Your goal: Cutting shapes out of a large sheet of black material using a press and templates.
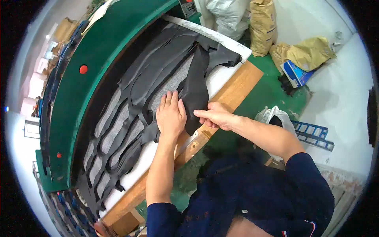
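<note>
A black sheet of leather-like material (194, 81), with large shapes cut out of it, lies over a white bench board (134, 173). Grey felt-like areas (170, 83) show through its openings. My left hand (171, 113) rests flat on the sheet near the board's front edge, fingers stretched out and pointing away. Beside it, my right hand (215, 116) is closed, thumb against fingers, at the right edge of a wide black flap. The flap's edge appears pinched there, though the fingers partly hide the grip.
A green machine beam (114, 29) with a red button (83, 69) spans behind the board. Wooden planking (239, 85) runs along the front edge. Yellow sacks (262, 29) stand beyond the far end. On the right are a white bag (272, 113) and blue plastic frames (314, 134).
</note>
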`<state>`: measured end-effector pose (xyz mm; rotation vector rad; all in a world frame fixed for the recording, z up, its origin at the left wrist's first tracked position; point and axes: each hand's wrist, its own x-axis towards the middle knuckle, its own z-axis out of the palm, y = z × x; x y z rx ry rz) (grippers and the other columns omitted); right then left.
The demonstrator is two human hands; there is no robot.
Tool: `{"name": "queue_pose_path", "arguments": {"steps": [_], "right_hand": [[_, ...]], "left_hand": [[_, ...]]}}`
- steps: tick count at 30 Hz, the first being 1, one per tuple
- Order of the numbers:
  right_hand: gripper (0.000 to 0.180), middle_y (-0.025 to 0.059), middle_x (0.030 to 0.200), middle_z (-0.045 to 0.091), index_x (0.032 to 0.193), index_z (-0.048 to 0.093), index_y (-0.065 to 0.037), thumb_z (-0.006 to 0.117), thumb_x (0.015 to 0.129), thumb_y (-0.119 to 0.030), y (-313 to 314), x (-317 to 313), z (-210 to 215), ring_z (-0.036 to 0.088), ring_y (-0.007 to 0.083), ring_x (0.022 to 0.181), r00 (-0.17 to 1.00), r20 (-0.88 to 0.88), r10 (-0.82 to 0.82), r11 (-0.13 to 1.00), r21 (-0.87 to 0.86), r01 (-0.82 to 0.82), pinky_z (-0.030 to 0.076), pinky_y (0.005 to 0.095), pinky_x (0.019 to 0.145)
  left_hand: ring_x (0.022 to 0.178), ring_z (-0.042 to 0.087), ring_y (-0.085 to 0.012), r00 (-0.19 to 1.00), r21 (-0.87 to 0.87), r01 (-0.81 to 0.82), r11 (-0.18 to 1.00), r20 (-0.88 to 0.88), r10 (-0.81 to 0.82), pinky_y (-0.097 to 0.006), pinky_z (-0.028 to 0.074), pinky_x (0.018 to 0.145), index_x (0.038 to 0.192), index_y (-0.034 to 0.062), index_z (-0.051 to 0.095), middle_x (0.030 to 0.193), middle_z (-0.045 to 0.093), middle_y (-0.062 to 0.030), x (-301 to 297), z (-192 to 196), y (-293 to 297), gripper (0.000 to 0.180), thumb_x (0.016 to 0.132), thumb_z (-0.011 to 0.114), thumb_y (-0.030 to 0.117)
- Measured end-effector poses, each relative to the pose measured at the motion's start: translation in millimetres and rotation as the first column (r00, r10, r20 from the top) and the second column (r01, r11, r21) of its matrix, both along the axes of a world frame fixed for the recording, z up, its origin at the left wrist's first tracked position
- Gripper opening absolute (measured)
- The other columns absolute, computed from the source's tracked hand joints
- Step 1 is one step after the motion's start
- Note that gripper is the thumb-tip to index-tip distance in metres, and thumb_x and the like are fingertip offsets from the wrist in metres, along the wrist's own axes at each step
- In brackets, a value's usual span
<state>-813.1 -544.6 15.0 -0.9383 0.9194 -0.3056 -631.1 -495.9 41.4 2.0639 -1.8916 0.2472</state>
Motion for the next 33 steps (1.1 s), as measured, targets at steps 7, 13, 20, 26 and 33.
{"name": "queue_pose_path", "arguments": {"steps": [7, 13, 20, 26, 33], "right_hand": [[0.029, 0.0020, 0.060, 0.055, 0.087, 0.055, -0.007, 0.063, 0.094, -0.033, -34, -90, 72, 0.052, 0.0123, 0.049, 0.899, 0.156, -0.409, 0.790, -0.433, 0.434, 0.043, 0.0270, 0.045], [0.022, -0.0022, 0.053, 0.040, 0.078, 0.049, -0.015, 0.062, 0.093, -0.024, -71, -263, 126, 0.044, 0.0128, 0.052, 0.415, 0.639, -0.648, 0.415, -0.161, 0.896, 0.033, 0.0285, 0.049], [0.026, 0.0037, 0.058, 0.055, 0.081, 0.058, -0.007, 0.066, 0.089, -0.031, -13, -355, 8, 0.055, 0.0145, 0.052, 0.637, -0.074, -0.767, 0.582, -0.499, 0.642, 0.043, 0.0279, 0.050], [0.026, 0.0028, 0.054, 0.050, 0.075, 0.053, -0.006, 0.066, 0.086, -0.026, 38, -414, -116, 0.054, 0.0151, 0.048, 0.732, -0.425, -0.532, 0.831, -0.099, 0.547, 0.040, 0.0311, 0.042], [0.013, -0.0002, 0.057, 0.043, 0.085, 0.054, -0.010, 0.064, 0.089, -0.019, 78, -470, -246, 0.043, 0.0139, 0.046, 0.781, -0.446, -0.437, 0.732, 0.327, 0.597, 0.040, 0.0307, 0.042]], "left_hand": [[0.124, 0.052, -0.0368, 1.000, 0.009, 0.027, 1.000, -0.002, -0.027, -0.049, 0.042, 0.100, 0.129, 0.0040, 0.057, 0.132, 0.057, -0.0198, 8, 0, 5, 0.043, 0.098, 0.044, 0.032], [0.123, 0.054, -0.0353, 1.000, -0.058, 0.030, 0.998, 0.010, -0.030, -0.049, 0.043, 0.101, 0.122, 0.0030, 0.061, 0.130, 0.059, -0.0184, 3, -11, 8, 0.040, 0.098, 0.046, 0.030], [0.121, 0.055, -0.0354, 0.996, -0.021, -0.016, 1.000, -0.083, 0.014, -0.042, 0.042, 0.102, 0.121, -0.0010, 0.061, 0.128, 0.059, -0.0214, -8, 2, -1, 0.037, 0.099, 0.048, 0.025], [0.119, 0.057, -0.0338, 0.919, 0.095, -0.028, 0.995, -0.390, 0.063, -0.038, 0.042, 0.101, 0.126, -0.0066, 0.056, 0.125, 0.061, -0.0227, 8, 13, 0, 0.039, 0.098, 0.053, 0.020], [0.118, 0.057, -0.0268, 0.799, -0.081, -0.279, 0.957, -0.572, 0.185, -0.035, 0.043, 0.101, 0.130, -0.0071, 0.051, 0.127, 0.058, -0.0223, 32, 37, 17, 0.042, 0.097, 0.057, 0.017]]}}
